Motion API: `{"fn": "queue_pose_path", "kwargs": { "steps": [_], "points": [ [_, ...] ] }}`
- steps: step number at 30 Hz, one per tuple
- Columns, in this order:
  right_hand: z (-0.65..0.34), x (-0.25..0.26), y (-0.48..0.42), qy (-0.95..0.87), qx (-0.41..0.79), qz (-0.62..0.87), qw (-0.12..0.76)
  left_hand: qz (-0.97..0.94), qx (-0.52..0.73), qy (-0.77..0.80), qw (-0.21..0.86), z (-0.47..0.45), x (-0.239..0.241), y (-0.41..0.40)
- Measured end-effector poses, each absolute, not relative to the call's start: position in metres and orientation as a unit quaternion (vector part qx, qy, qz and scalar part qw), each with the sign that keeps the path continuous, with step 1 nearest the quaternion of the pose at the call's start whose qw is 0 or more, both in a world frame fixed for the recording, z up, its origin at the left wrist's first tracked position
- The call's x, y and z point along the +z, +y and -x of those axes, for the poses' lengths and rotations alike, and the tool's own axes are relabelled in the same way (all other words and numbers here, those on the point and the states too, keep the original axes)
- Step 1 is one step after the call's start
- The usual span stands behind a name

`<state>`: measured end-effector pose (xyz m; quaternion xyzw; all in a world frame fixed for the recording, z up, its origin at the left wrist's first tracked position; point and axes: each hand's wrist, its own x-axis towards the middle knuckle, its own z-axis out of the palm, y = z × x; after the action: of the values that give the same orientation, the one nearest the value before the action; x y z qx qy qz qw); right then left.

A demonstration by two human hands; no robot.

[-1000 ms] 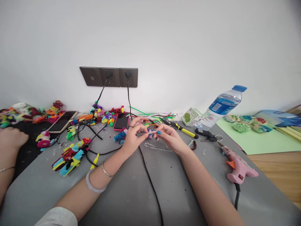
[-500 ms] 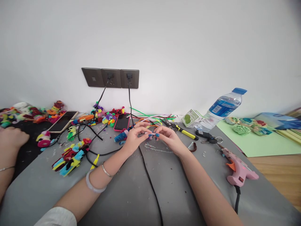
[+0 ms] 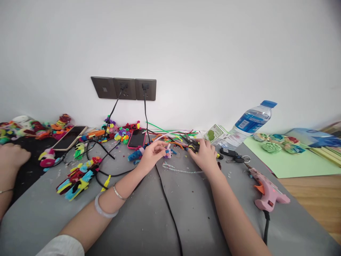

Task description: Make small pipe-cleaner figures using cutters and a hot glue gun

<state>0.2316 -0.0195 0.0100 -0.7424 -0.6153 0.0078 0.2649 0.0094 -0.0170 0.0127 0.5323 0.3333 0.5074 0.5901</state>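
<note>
My left hand (image 3: 153, 155) is closed, thumb and fingers pinching a small pale purple fuzzy piece (image 3: 168, 152), probably bent pipe cleaner. My right hand (image 3: 204, 156) lies palm down over the pliers (image 3: 190, 141), with thumb and fingers apart; their yellow-and-black handles are mostly covered by it. Whether the fingers press on the handles is hidden. Between my hands, a glittery silver pipe cleaner (image 3: 176, 169) rests on the grey table (image 3: 144, 220). Blue fuzzy pieces (image 3: 135, 155) lie just left of my left fingers.
Loose pipe cleaners (image 3: 170, 132) lie along the wall. A black cable (image 3: 168, 202) crosses the table. On the right are a tilted water bottle (image 3: 250, 122), car keys (image 3: 234, 155) and a pink glue gun (image 3: 270, 195). Another person's hand (image 3: 16, 156) rests at far left, near a phone (image 3: 69, 138).
My right hand has let go of the small pale piece and moved right onto the pliers. My left hand keeps the piece, staying almost in place.
</note>
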Motion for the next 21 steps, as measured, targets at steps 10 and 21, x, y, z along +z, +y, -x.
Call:
{"fn": "queue_pose_path", "kwargs": {
  "steps": [10,21],
  "points": [
    [-0.261,0.006,-0.016,-0.613,-0.006,0.760,0.215,-0.559,0.480,0.352,0.578,-0.009,0.012,-0.016],
    [-0.276,0.029,-0.016,-0.572,0.050,0.725,0.380,-0.528,0.488,0.378,0.584,-0.007,0.007,-0.011]
  ]
}}
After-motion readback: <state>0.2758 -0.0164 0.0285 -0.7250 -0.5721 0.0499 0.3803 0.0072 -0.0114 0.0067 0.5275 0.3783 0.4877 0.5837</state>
